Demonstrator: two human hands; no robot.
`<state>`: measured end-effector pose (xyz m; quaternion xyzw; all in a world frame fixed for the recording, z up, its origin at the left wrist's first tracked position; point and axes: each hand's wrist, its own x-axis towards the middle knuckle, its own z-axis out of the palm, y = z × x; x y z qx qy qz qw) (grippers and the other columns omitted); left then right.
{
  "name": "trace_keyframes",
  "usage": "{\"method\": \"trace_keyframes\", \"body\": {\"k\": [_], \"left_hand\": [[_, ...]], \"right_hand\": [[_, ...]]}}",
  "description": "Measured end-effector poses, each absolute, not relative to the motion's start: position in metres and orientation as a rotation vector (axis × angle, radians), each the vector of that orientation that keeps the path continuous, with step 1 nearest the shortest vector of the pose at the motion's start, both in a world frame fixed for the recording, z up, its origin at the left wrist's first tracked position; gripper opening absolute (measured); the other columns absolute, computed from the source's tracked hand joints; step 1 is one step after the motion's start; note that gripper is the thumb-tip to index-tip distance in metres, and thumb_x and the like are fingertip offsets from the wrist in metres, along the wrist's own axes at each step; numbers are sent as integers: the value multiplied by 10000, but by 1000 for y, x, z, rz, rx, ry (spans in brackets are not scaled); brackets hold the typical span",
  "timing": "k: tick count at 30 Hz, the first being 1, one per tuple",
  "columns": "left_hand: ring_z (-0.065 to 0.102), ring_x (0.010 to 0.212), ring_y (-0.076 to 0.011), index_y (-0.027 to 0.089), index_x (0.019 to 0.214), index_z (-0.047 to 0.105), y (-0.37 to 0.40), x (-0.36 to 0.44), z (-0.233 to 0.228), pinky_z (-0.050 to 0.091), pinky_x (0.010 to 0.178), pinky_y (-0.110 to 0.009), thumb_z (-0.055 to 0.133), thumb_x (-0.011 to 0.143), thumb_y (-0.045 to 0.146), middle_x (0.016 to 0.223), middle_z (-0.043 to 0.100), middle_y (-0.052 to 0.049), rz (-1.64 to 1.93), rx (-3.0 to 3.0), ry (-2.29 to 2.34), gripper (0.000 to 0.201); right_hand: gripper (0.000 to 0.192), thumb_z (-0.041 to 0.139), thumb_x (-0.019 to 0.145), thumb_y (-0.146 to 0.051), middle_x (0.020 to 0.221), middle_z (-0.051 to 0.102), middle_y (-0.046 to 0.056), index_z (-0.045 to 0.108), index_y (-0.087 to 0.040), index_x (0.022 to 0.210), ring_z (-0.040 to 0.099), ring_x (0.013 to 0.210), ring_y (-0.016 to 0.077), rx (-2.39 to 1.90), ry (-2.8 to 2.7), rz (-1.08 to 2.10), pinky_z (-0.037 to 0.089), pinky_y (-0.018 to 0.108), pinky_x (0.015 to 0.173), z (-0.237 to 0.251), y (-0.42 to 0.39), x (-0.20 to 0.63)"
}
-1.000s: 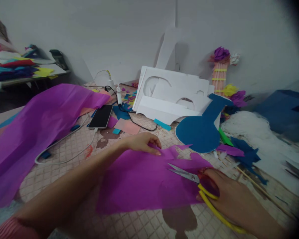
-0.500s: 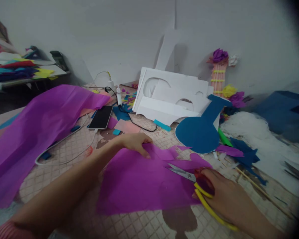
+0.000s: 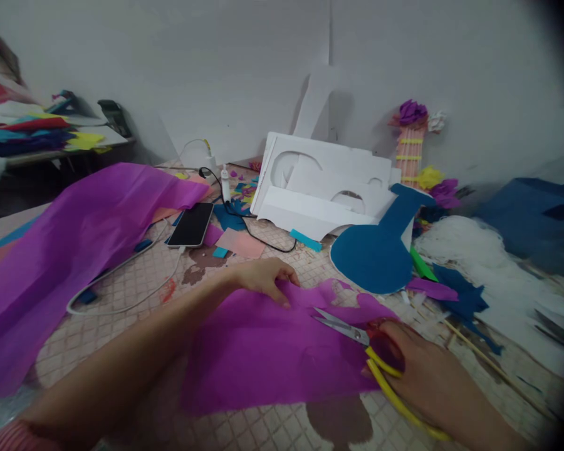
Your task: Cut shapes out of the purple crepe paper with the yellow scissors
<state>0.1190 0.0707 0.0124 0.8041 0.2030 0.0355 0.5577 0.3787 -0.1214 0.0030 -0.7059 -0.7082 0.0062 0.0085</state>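
A sheet of purple paper [image 3: 263,357] lies on the patterned tabletop in front of me, its far edge cut unevenly. My left hand [image 3: 266,280] pinches that far edge between thumb and fingers. Scissors [image 3: 345,327] with red and yellow handles are in my right hand [image 3: 418,363], over the right part of the sheet. Their blades point left and are slightly apart, close to the cut edge. Just beyond the sheet lies a blue paddle-shaped cutout [image 3: 373,257] with a rounded body and a narrow neck.
White cut-out boards [image 3: 319,181] lean at the back. A phone [image 3: 191,225] with a white cable lies to the left, beside a large purple sheet [image 3: 84,232]. White stringy material [image 3: 470,263], blue scraps [image 3: 460,300] and a thin stick [image 3: 493,360] are on the right.
My left hand has moved slightly right and toward me with the sheet's edge. The strip at the far edge has shifted and curled. My right hand and the scissors stay nearly in place.
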Motion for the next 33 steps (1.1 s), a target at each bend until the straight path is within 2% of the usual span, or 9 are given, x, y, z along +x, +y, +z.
{"method": "trace_keyframes", "body": {"k": [3,6,10,12,17,21,25,28,33], "left_hand": [[562,685,-136,137,891,637,73,115,17,405,616,-223,661,681,525,774,644,-24,38,1922,510,441],[545,694,-140,122,796,646,76,111,22,393,622,-227,462,775,644,749,634,-33,88,1935,705,554],[569,727,-156,110,887,670,82,103,27,409,671,-250,315,811,687,815,660,-77,77,1806,746,682],[567,683,-152,107,898,674,85,99,27,411,645,-257,337,808,682,794,659,-82,58,1788,708,673],[568,692,-139,128,925,643,84,101,18,410,641,-233,655,691,528,752,643,-34,107,1921,570,464],[579,806,-167,148,985,596,72,115,13,416,705,-251,740,635,384,866,649,-49,206,2091,546,445],[566,898,-162,168,1019,504,59,123,20,422,771,-261,674,668,138,980,616,-56,260,2123,348,391],[554,876,-141,180,922,558,57,123,27,420,795,-254,556,676,3,954,615,-28,188,2159,162,303],[587,916,-159,194,949,657,62,126,24,428,827,-258,527,663,-37,991,660,-21,80,2202,122,389]], "right_hand": [[237,549,752,-373,910,711,56,531,-256,957,682,749,290,-2164,-2201,14,511,388,591,4,-122,380],[258,571,740,-386,897,718,59,538,-256,961,688,726,288,-2170,-2183,16,512,371,558,5,-122,382],[260,564,743,-423,907,720,51,540,-269,952,692,730,291,-2212,-2150,65,510,361,529,4,-124,385],[268,569,738,-424,910,721,49,542,-269,955,691,739,295,-2212,-2140,73,511,364,531,2,-124,385],[266,590,722,-385,898,724,62,561,-259,955,687,736,294,-2174,-2155,63,511,370,555,0,-125,382],[241,563,738,-366,907,719,64,561,-257,953,681,740,305,-2196,-2187,63,510,399,579,1,-125,381],[259,561,736,-377,910,716,64,552,-251,962,681,736,305,-2179,-2213,32,505,396,572,1,-124,382],[257,568,730,-376,898,720,64,555,-256,957,683,711,299,-2171,-2220,-4,500,380,541,0,-124,382],[275,564,739,-402,930,718,69,551,-253,970,684,743,303,-2197,-2239,1,506,380,535,2,-125,383]]}}
